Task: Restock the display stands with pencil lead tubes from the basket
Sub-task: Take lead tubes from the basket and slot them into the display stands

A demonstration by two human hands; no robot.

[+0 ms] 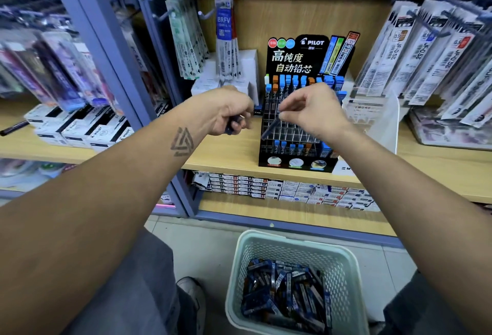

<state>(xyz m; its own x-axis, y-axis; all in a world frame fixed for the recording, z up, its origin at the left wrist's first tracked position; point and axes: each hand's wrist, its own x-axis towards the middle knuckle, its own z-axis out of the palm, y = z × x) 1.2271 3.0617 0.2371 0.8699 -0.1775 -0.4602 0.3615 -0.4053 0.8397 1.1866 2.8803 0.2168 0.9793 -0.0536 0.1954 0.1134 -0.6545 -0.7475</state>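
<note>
A wooden shelf (234,152) carries a black Pilot display stand (298,111), a stepped grid of small slots with blue- and orange-capped lead tubes standing in its back and front rows and bare slots between. On the floor below sits a pale green mesh basket (343,263) heaped with dark blue tubes. The right hand (314,111) hovers over the stand, fingertips pinching one slim dark lead tube (271,128) that slants down-left above the middle slots. The left hand (226,113), just left of the stand, curls around a few dark spare tubes (233,124).
</note>
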